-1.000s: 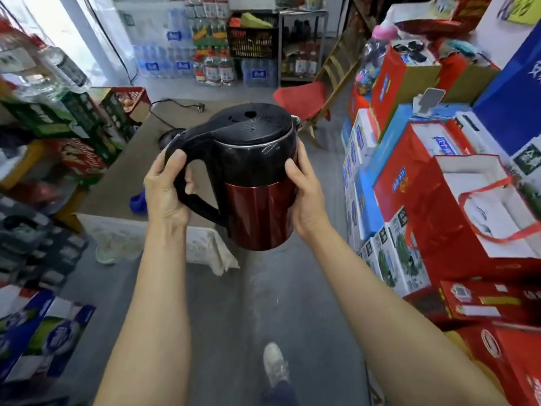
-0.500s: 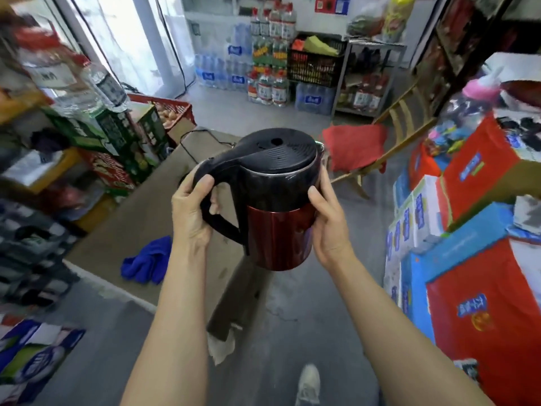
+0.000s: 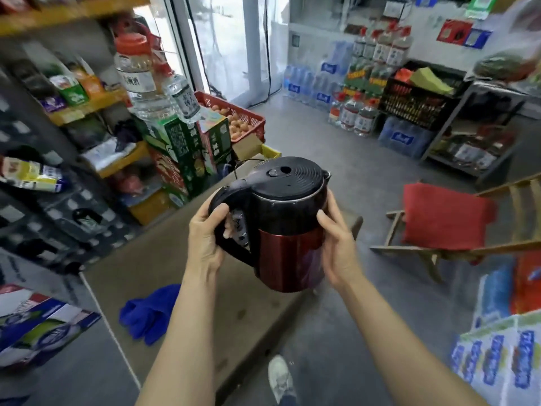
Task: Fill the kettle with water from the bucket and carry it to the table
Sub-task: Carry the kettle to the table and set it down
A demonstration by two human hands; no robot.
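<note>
A red and black electric kettle [image 3: 285,230] with its black lid closed is held upright in the air, above the brown table [image 3: 140,273]. My left hand [image 3: 205,238] is wrapped around its black handle. My right hand [image 3: 336,247] presses flat against the kettle's right side. No bucket is in view.
A blue cloth [image 3: 149,312] lies on the table's near left part. Shelves of goods [image 3: 73,118] line the left. A wooden chair with a red cushion [image 3: 445,218] stands to the right, boxes [image 3: 503,347] at the near right. My shoe [image 3: 279,379] is on the grey floor.
I have walked forward with the kettle in both hands; the table has come closer beneath it, and the view has turned left toward the shelves and door.
</note>
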